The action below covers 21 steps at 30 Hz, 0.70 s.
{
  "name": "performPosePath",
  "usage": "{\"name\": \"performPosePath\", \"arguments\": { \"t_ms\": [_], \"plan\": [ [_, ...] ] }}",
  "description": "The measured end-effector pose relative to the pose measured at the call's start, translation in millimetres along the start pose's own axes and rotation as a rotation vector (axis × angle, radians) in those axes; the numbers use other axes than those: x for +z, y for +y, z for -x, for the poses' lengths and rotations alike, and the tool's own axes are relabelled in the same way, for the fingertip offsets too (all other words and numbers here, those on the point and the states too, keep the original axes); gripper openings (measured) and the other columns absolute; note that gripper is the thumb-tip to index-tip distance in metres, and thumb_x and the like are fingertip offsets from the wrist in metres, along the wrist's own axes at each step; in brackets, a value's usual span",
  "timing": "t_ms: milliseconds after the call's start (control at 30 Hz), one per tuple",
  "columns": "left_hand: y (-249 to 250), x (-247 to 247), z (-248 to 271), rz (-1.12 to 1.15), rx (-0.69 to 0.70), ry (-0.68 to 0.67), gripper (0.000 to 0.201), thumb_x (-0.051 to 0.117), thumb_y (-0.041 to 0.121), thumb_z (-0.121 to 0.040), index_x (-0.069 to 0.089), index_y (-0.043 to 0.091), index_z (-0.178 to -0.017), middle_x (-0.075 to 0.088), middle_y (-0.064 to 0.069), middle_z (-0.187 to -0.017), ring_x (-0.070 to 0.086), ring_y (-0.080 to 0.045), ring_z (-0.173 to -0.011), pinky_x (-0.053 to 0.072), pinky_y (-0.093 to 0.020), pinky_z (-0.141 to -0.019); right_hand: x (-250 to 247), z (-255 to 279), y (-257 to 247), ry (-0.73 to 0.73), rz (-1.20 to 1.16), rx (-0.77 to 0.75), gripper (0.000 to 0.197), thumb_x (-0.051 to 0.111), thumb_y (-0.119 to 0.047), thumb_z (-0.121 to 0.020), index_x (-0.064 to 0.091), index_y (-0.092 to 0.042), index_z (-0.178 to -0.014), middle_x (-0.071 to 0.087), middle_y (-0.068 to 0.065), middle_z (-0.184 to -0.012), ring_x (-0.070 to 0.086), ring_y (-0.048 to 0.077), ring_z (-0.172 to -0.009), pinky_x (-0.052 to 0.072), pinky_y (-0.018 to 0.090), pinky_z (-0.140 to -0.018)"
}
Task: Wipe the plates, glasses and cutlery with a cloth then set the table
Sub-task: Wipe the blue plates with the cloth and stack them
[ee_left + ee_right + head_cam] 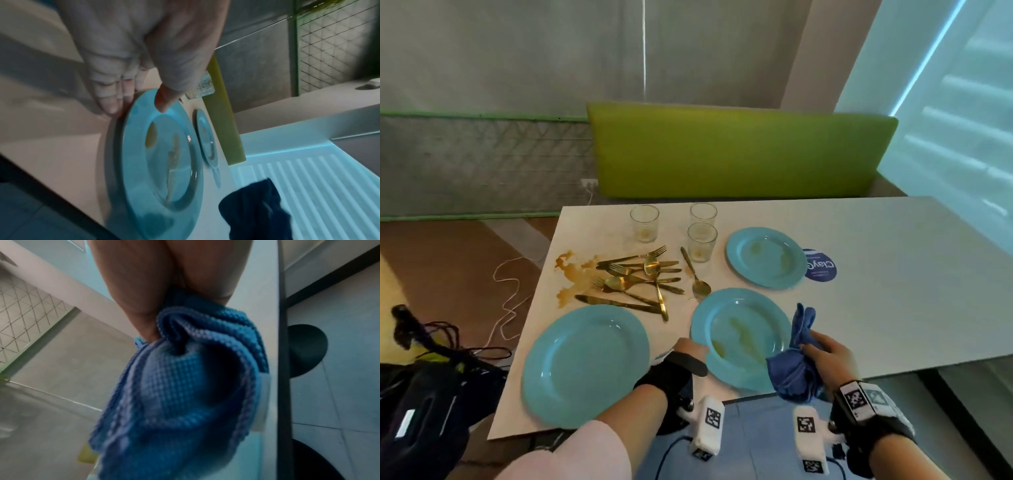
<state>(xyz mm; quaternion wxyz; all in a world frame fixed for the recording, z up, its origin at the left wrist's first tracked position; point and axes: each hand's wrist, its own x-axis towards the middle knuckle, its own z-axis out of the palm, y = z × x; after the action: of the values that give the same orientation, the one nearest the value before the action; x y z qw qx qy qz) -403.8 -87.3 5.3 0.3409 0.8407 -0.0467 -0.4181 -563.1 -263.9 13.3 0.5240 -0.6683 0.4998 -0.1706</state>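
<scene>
My left hand (pixel 690 347) pinches the near-left rim of a stained blue plate (pixel 739 337), thumb on top and fingers beneath; the left wrist view shows that plate (pixel 164 162) tilted off the table. My right hand (pixel 825 353) grips a bunched blue cloth (pixel 796 370) at the plate's right rim, and the cloth (pixel 185 386) hangs below my fingers. Another blue plate (pixel 585 363) lies near the front left, and a stained blue plate (pixel 765 257) lies further back. Gold cutlery (pixel 640 281) is piled in the middle, and three glasses (pixel 702 241) stand behind it.
A brown spill (pixel 575 274) marks the white table (pixel 893 291) left of the cutlery. A round blue sticker (pixel 822 265) lies beside the far plate. A green bench back (pixel 739 150) stands behind the table. A dark bag (pixel 424 394) and cables sit at the left.
</scene>
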Motion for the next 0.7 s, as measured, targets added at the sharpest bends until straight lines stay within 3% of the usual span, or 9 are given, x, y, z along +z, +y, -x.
{"name": "performPosePath", "arguments": {
  "t_ms": [133,200,267,300,367,467,567,633,700],
  "plan": [
    [-2.1,11.4,-9.0,0.097,-0.002,-0.030,0.040,0.052,0.024,-0.094,0.055,-0.001,-0.125,0.059,-0.016,-0.128,0.057,-0.028,-0.118,0.039,-0.023,-0.077,-21.9,4.3,21.2,0.025,-0.012,0.037,0.034,0.062,0.006,-0.078,0.066,-0.003,-0.110,0.068,0.016,-0.097,0.062,0.028,-0.089,0.049,0.040,-0.091],
    [-3.1,17.1,-15.1,0.154,0.031,-0.006,0.038,0.053,0.025,-0.092,0.057,0.003,-0.122,0.062,-0.015,-0.124,0.058,-0.029,-0.114,0.045,-0.025,-0.085,-31.2,3.9,25.7,0.034,0.028,0.038,0.035,0.063,0.006,-0.078,0.066,-0.004,-0.111,0.068,0.015,-0.097,0.063,0.027,-0.090,0.049,0.040,-0.092],
    [-4.3,22.0,-20.6,0.294,0.068,0.010,0.034,0.058,0.025,-0.084,0.056,0.008,-0.114,0.061,-0.017,-0.124,0.058,-0.033,-0.112,0.047,-0.036,-0.098,-37.8,1.3,25.1,0.024,0.088,0.016,0.037,0.065,0.002,-0.077,0.066,-0.007,-0.113,0.069,0.015,-0.104,0.064,0.030,-0.098,0.049,0.043,-0.095],
    [-4.8,23.2,-23.2,0.357,0.081,0.017,0.029,0.058,0.025,-0.082,0.053,0.010,-0.106,0.060,-0.019,-0.122,0.058,-0.034,-0.110,0.048,-0.044,-0.098,-39.9,0.5,21.7,0.018,0.125,-0.002,0.038,0.066,0.001,-0.077,0.065,-0.007,-0.114,0.068,0.016,-0.107,0.063,0.030,-0.101,0.048,0.042,-0.096],
    [1.2,20.0,-15.0,0.419,0.131,0.056,0.017,0.053,0.023,-0.091,0.045,0.011,-0.100,0.060,-0.019,-0.116,0.058,-0.033,-0.108,0.049,-0.046,-0.096,-39.4,-1.8,10.9,0.008,0.204,-0.048,0.040,0.066,0.001,-0.077,0.064,-0.007,-0.117,0.067,0.015,-0.111,0.062,0.029,-0.104,0.047,0.036,-0.094],
    [10.7,6.9,6.4,0.517,0.214,0.083,0.013,0.044,0.021,-0.098,0.042,0.010,-0.103,0.058,-0.017,-0.110,0.057,-0.027,-0.100,0.047,-0.036,-0.089,-26.0,-5.1,-11.5,-0.012,0.288,-0.144,0.042,0.065,0.000,-0.077,0.063,-0.009,-0.118,0.066,0.014,-0.114,0.061,0.028,-0.107,0.045,0.032,-0.092],
    [14.7,-2.9,20.4,0.633,0.292,0.065,0.020,0.038,0.021,-0.100,0.045,0.011,-0.115,0.058,-0.017,-0.116,0.056,-0.027,-0.102,0.045,-0.042,-0.096,-4.0,-6.1,-34.7,-0.003,0.366,-0.263,0.043,0.062,-0.004,-0.080,0.062,-0.013,-0.121,0.065,0.015,-0.118,0.059,0.031,-0.111,0.044,0.033,-0.093],
    [15.0,-7.5,28.7,0.735,0.331,-0.013,0.026,0.033,0.022,-0.102,0.044,0.021,-0.125,0.057,-0.012,-0.123,0.057,-0.027,-0.107,0.047,-0.044,-0.098,15.1,-0.6,-50.7,-0.001,0.464,-0.371,0.042,0.059,-0.005,-0.082,0.060,-0.012,-0.123,0.062,0.016,-0.122,0.057,0.033,-0.113,0.042,0.033,-0.094],
    [18.2,-13.2,38.8,0.815,0.356,-0.106,0.027,0.029,0.025,-0.102,0.041,0.031,-0.126,0.060,-0.002,-0.116,0.060,-0.019,-0.098,0.052,-0.037,-0.082,37.7,8.9,-61.9,0.029,0.505,-0.582,0.039,0.059,-0.005,-0.080,0.063,-0.008,-0.120,0.062,0.020,-0.119,0.056,0.040,-0.109,0.043,0.036,-0.094]
  ]
}}
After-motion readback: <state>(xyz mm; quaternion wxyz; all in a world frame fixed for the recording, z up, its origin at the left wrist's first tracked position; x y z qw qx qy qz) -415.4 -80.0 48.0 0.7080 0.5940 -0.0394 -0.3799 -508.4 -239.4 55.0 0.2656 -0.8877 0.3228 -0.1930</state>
